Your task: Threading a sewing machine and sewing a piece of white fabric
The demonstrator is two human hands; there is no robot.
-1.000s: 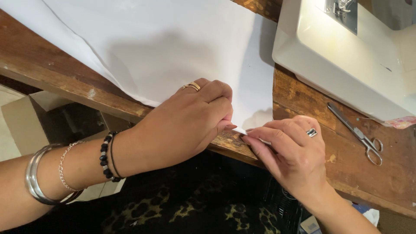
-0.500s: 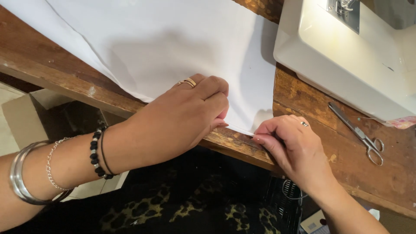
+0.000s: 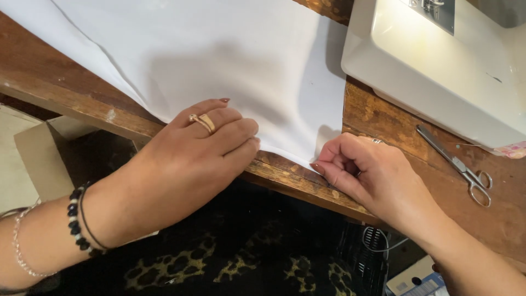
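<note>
White smooth cloth [image 3: 219, 60] on the worn wooden bench [image 3: 383, 118], pressed flat by the left hand [image 3: 192, 159] and pinched at its near corner by the right hand [image 3: 367, 175], could slip and crease.

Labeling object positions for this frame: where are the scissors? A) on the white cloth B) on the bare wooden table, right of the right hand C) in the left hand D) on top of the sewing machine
B: the scissors lie flat on the wooden table, just in front of the white sewing machine and to the right of the right hand, with neither hand touching them.
</note>
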